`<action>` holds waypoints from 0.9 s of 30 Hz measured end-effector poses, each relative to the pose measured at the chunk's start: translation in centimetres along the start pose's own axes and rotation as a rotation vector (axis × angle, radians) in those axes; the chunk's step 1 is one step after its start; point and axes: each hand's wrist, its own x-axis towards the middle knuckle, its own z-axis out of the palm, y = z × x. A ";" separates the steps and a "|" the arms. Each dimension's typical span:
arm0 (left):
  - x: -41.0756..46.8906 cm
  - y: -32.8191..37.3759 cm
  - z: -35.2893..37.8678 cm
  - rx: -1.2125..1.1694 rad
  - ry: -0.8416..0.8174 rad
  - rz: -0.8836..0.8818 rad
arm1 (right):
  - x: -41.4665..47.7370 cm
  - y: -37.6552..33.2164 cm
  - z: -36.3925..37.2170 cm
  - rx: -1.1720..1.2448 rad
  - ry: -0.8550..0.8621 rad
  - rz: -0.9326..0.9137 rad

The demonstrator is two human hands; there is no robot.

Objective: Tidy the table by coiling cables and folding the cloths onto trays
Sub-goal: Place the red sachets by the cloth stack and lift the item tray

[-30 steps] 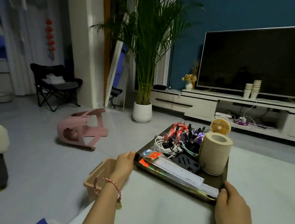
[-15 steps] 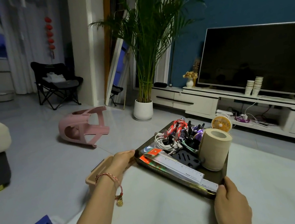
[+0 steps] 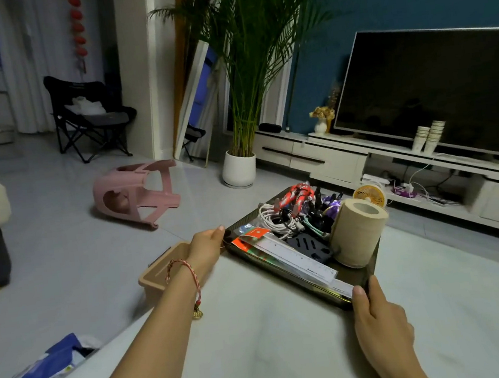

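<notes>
A dark rectangular tray (image 3: 368, 272) sits on the white table (image 3: 276, 342), loaded with a coiled white cable (image 3: 275, 218), a red toy figure (image 3: 297, 195), a white ruler (image 3: 294, 254), a beige tape roll (image 3: 357, 230) and other small items. My left hand (image 3: 206, 247) grips the tray's left corner. My right hand (image 3: 378, 314) grips its near right corner, thumb on the rim.
A beige bin (image 3: 161, 272) stands by the table's left edge. A pink stool (image 3: 135, 193) lies tipped on the floor, a blue packet (image 3: 41, 371) lower left. A potted palm (image 3: 239, 168), TV cabinet (image 3: 395, 158) and small orange fan (image 3: 368, 196) lie beyond.
Both hands keep their hold on the tray. The tray has shifted slightly away from me across the table, and my view has dropped a little.
</notes>
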 end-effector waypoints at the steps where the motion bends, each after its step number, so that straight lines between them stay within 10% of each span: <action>1: 0.1 0.0 0.0 0.004 0.002 -0.001 | 0.0 0.0 0.1 -0.016 0.005 -0.006; 9: -0.7 0.1 0.8 0.308 0.115 0.101 | -0.3 0.0 0.2 0.359 0.125 0.041; 17: -8.3 7.4 1.0 0.063 0.631 0.431 | -2.5 4.1 -3.1 0.853 0.051 0.295; 22: -19.6 11.3 8.9 0.070 0.138 0.548 | -9.9 9.1 -11.6 0.812 -0.049 0.266; 27: -33.1 10.9 18.2 0.087 -0.656 0.234 | -18.8 17.2 -25.0 0.645 0.153 0.292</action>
